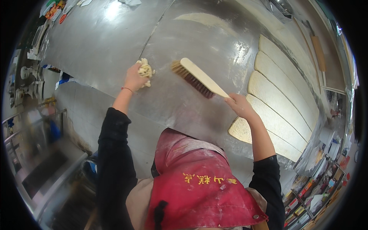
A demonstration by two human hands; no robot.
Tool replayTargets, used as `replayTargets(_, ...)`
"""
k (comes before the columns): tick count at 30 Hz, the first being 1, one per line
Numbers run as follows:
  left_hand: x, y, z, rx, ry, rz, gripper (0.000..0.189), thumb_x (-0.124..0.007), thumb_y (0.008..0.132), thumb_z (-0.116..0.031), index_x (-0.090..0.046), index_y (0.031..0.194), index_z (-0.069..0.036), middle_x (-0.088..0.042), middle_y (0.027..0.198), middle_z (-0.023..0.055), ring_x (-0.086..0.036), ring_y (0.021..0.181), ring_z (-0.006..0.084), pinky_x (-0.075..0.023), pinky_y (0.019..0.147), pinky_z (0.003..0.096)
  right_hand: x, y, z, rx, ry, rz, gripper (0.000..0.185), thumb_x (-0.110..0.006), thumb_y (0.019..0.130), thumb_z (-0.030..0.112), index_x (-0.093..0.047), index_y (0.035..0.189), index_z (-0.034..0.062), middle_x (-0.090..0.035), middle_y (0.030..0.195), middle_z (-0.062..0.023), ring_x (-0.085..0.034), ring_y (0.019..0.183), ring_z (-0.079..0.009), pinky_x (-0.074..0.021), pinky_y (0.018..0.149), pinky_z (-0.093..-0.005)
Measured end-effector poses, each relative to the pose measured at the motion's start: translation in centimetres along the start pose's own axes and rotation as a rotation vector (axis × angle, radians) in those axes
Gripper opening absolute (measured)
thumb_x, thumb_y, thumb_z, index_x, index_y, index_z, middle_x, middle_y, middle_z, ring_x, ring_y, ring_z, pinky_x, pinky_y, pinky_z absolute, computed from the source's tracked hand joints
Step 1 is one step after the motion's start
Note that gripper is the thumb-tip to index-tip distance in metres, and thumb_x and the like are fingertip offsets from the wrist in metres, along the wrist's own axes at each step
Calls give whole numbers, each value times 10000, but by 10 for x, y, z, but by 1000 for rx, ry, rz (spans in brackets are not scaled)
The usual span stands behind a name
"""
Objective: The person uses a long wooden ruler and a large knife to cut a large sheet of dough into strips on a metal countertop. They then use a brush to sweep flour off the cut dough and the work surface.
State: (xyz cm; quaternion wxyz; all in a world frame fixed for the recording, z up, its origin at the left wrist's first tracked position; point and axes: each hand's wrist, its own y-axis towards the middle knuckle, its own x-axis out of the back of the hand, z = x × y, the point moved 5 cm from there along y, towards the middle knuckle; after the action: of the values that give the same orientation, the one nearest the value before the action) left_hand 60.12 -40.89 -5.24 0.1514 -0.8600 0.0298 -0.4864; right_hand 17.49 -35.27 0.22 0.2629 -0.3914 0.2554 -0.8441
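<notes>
My left hand is closed around a crumpled bunch of pale dough scraps, low over the metal worktop. With my right hand I grip the handle end of a bench brush. Its pale back faces up, and its bristles, light at the tip end and dark brown further along, point towards me and to the left. Beyond my right hand, at the right of the worktop, several long flat strips of dough lie side by side. My right forearm covers part of the nearest strip.
A wooden rolling pin and a thin stick lie past the strips at the far right. Flour streaks mark the worktop's far part. Packets stand at the far left corner. Shelves with goods are at the lower right.
</notes>
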Motion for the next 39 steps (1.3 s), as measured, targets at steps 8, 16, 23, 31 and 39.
replayTargets(8, -41, -24, -40, -80, 384, 46, 611, -714, 672, -248, -514, 1249, -237, -462, 1276, 61, -361, 1255, 325, -397, 905, 538, 4, 7, 6, 1, 16, -167, 384, -535, 894, 362, -587, 903, -19, -558, 682, -194, -548, 633, -274, -425, 616, -391)
replayTargets(16, -86, -109, -77, -270, 322, -109, 519, -702, 623, -209, -587, 1130, -211, -499, 1167, 48, -436, 1147, 300, -397, 783, 528, -27, 26, 86, 119, 161, -125, 405, -488, 927, 397, -580, 908, 4, -544, 668, -115, -507, 623, -197, -424, 589, -355)
replayTargets(23, -102, -112, -76, -222, 98, -149, 357, -643, 693, -205, -606, 1048, -184, -554, 1095, 34, -454, 1125, 293, -372, 809, 509, -130, 74, 184, 414, -55, 147, 374, -419, 896, 327, -604, 950, 6, -624, 926, -255, -594, 878, -421, -469, 777, -478)
replayTargets(31, -70, -91, -38, -179, 361, -275, 439, -699, 644, -207, -621, 1075, -178, -543, 1157, 67, -463, 1135, 312, -383, 922, 499, 11, 108, 54, 158, -294, -366, 386, -385, 939, 293, -616, 937, -17, -624, 885, -261, -617, 842, -405, -489, 730, -466)
replayTargets(39, -47, -24, 16, 87, 273, -207, 623, -731, 640, -246, -538, 1228, -173, -481, 1225, 133, -399, 1199, 358, -355, 985, 490, -1, -36, -32, 52, -179, -11, 395, -500, 901, 432, -612, 954, 57, -635, 855, -212, -606, 814, -391, -463, 738, -474)
